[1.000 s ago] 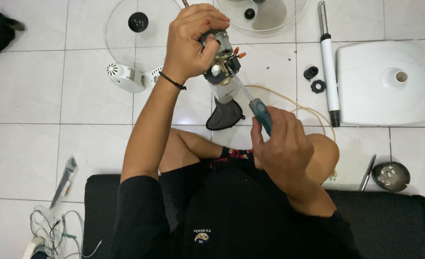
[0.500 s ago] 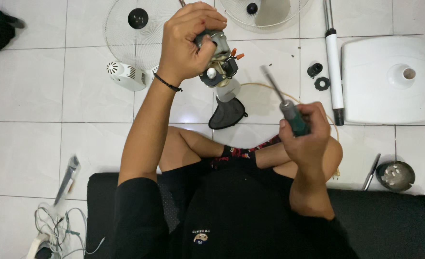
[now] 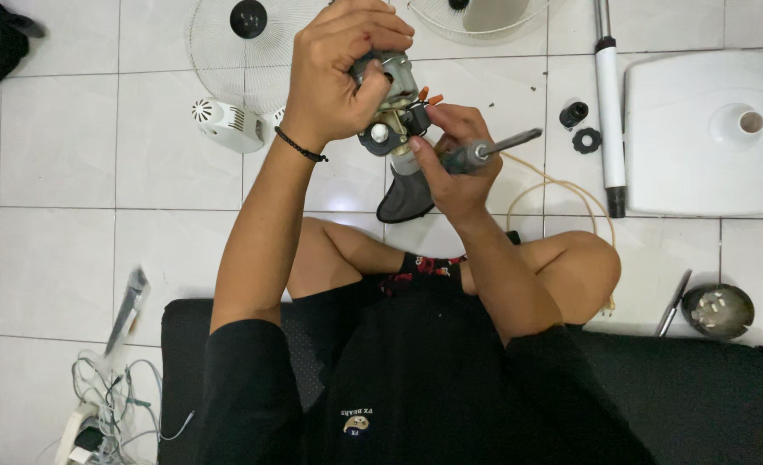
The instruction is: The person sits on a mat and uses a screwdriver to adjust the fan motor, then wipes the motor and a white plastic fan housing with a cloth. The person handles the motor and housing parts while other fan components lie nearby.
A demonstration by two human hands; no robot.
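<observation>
While the left hand (image 3: 342, 73) grips the fan motor (image 3: 390, 99) tight, fingers wrapped round its metal body, the motor sits up in the air above the floor, well fwd of the person's crossed legs, w/ small orange wire ends showing at its right side. Right hand (image 3: 452, 168) is closed on a screwdriver (image 3: 485, 148), dark handle in the fist, shaft pointing out to the right & away from the motor; thumb and fingertips of that hand touch the motor's underside, near a dark bracket. Below the motor hangs a grey plastic piece, and under that a dark curved cover (image 3: 405, 198) lies on the floor. A yellowish cord (image 3: 562, 185) loops across the tiles beside the right knee. Floor is white glazed tile w/ grey grout lines. Further out: a wire fan guard (image 3: 226, 60) w/ black hub at top left, a white motor housing (image 3: 226, 125) just below it, a second guard w/ blades cut off by the top edge, a white & chrome pole (image 3: 610, 103), two small black rings beside it, a white fan base (image 3: 717, 129) at right. A small round metal dish (image 3: 717, 310) w/ bits inside, too small to tell, sits lower right. A tangle of cables (image 3: 105, 405) lower left is partly cut off. Screw heads on the motor can't be made out.
</observation>
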